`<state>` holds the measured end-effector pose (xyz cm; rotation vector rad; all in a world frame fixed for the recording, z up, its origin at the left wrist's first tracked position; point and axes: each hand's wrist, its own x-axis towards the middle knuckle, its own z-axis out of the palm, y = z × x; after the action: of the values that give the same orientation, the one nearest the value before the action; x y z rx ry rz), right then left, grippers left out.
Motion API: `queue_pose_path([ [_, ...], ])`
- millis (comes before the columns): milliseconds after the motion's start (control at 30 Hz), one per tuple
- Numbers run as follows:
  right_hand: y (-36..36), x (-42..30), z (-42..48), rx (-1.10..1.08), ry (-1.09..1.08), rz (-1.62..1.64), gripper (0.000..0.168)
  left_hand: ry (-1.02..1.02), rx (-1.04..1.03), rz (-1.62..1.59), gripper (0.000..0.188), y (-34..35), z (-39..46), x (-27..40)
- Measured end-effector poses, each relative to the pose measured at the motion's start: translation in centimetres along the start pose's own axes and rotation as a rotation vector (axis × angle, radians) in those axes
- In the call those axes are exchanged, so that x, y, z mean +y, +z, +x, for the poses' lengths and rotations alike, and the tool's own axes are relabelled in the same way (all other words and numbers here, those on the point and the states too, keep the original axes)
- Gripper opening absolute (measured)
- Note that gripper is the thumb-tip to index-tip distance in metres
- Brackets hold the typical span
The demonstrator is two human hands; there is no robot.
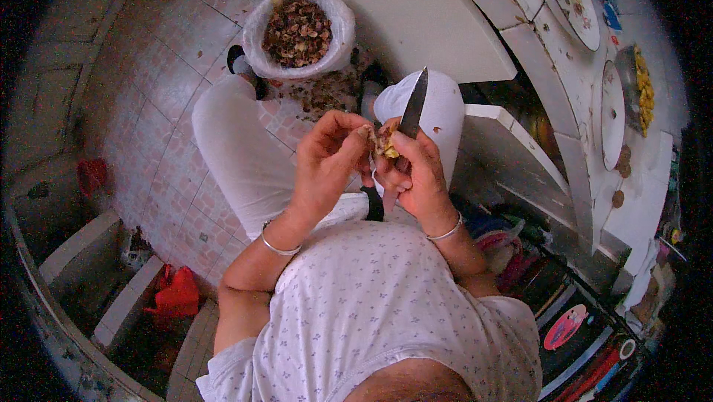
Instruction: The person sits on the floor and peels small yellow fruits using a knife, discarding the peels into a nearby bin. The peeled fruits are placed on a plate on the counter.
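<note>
Between my two hands, above my lap, is a small piece of food (385, 143) with yellow flesh and a brown, ragged skin; its exact kind I cannot tell. My right hand (415, 171) grips it between thumb and fingers, along with a knife (413, 104) whose dark pointed blade points up and away from me. The knife's handle is mostly hidden by the fingers. My left hand (334, 151) pinches the ragged skin at the piece's left side with thumb and forefinger. Beyond my hands, a white bin with a plastic liner (344, 26) stands on the floor, holding many brown peelings (298, 34).
Peel scraps (328, 90) litter the tiled floor between my feet. On the counter at right are a patterned plate with scraps (585, 29), another plate (611, 118) and a bowl of yellow pieces (643, 93). An open cabinet door (518, 146) stands beside my right knee.
</note>
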<state>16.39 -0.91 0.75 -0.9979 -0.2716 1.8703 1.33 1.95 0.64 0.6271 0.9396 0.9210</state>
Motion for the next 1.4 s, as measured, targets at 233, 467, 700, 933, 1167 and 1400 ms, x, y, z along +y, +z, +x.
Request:
queue_pose_path([
  [233,1.2,-0.2,0.4,0.070,-0.074,-0.081,0.020,-0.058,-0.030,-0.012,0.014,-0.6,0.2,0.8],
  [467,0.8,0.3,0.6,0.064,-0.158,-0.208,0.021,0.013,-0.035,0.233,0.011,-0.8,-0.4,0.3],
  [700,1.0,0.1,0.4,0.086,-0.054,-0.312,0.027,0.204,0.073,0.445,0.008,-0.8,0.0,-1.0],
  [933,0.8,0.2,0.6,0.039,-0.086,-0.529,0.029,0.174,0.068,0.563,0.014,-1.8,0.3,-0.7],
  [1167,0.0,-0.5,0.9,0.027,-0.031,-0.714,0.026,-0.127,0.013,0.307,0.011,-1.6,0.0,0.1],
  [1400,-0.9,1.4,1.1,0.039,-0.188,-0.663,0.030,-0.207,-0.094,0.286,0.011,-1.9,0.2,0.4],
])
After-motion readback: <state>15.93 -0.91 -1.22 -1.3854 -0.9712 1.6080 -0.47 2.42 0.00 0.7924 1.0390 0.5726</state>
